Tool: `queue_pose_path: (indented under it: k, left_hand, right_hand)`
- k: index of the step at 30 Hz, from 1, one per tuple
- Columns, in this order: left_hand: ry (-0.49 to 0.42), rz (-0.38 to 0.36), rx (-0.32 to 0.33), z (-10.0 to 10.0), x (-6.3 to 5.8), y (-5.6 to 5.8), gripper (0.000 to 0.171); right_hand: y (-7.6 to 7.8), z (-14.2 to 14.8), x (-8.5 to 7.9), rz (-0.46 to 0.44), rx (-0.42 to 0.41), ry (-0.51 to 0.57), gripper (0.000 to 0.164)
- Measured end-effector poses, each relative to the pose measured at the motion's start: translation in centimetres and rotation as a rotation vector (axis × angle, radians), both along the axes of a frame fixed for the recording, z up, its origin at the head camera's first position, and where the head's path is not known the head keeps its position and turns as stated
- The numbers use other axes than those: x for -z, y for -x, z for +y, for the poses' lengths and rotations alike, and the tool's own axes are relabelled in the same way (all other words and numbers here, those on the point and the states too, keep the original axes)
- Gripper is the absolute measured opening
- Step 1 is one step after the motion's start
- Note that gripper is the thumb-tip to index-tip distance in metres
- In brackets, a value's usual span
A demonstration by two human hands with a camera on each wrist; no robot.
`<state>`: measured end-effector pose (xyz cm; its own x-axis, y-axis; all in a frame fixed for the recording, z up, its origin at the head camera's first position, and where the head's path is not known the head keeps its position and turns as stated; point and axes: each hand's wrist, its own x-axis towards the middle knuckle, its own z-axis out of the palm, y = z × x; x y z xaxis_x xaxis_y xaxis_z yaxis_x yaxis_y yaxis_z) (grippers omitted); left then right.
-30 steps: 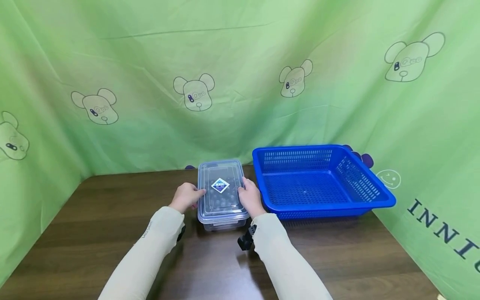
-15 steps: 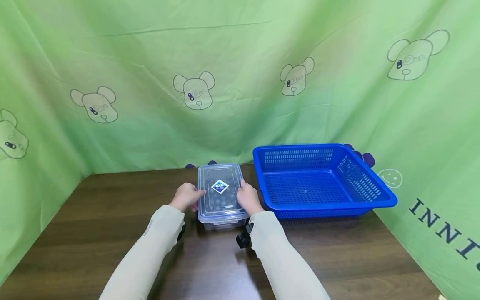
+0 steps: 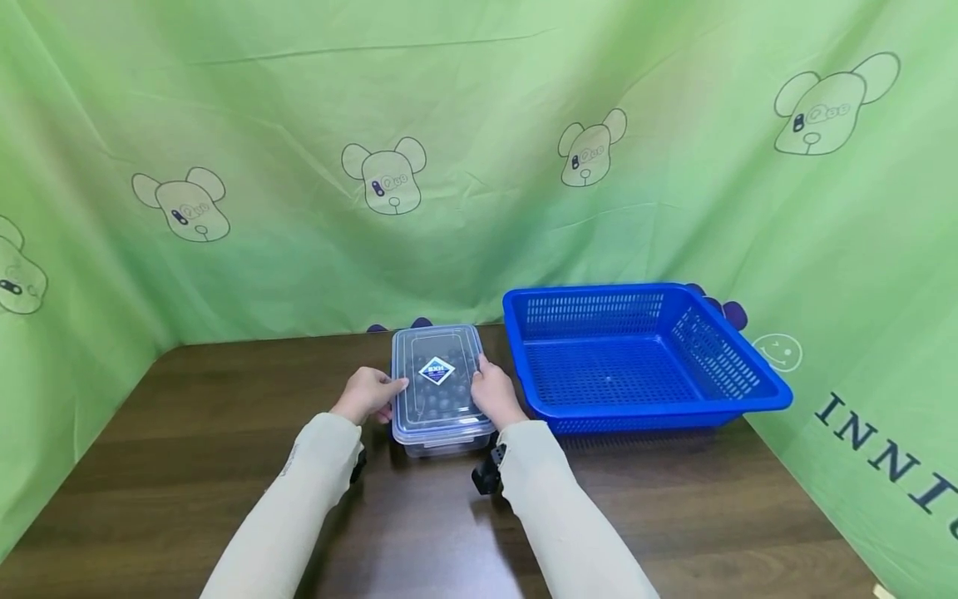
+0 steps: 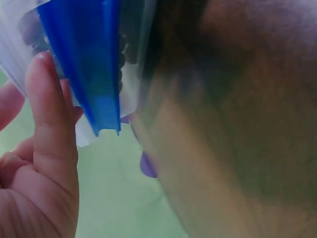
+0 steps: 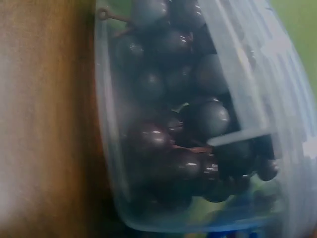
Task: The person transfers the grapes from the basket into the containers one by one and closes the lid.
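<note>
A clear lidded plastic container (image 3: 441,408) with a diamond-shaped label (image 3: 437,370) stands on the table. Dark grapes (image 5: 178,163) fill much of it, seen through its wall in the right wrist view. My left hand (image 3: 368,393) grips the left side, thumb on the lid's edge. In the left wrist view a blue side latch (image 4: 91,64) stands out from the wall next to this hand's raised digit. On the opposite side my right hand (image 3: 496,393) holds the lid's right edge, its lower fingers hidden. The right wrist view does not show that hand.
A blue perforated basket (image 3: 651,409) stands close to the right of the container, near the back edge of the brown wooden table (image 3: 247,466). A green printed curtain (image 3: 479,241) hangs behind and at both sides.
The far edge of the container's lid has come down slightly since a second ago. Both hands stay at its sides, the right shifting only a little. The head view has tilted slightly.
</note>
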<state>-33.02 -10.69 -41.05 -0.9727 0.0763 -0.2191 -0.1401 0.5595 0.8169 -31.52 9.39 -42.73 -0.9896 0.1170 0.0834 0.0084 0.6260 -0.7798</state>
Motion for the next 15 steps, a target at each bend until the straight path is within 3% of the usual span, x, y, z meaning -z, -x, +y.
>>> queue_pose_path:
  k: [7, 15]
  left_hand:
    - [-0.047, -0.024, -0.026, 0.0, 0.4, -0.3, 0.033]
    - [-0.155, -0.085, -0.017, -0.5, 0.1, 0.0, 0.032]
  right_hand:
    - [-0.7, 0.2, 1.2, -0.093, 0.064, 0.455, 0.051]
    - [-1.2, 0.5, 0.6, -0.327, 0.113, 0.587, 0.067]
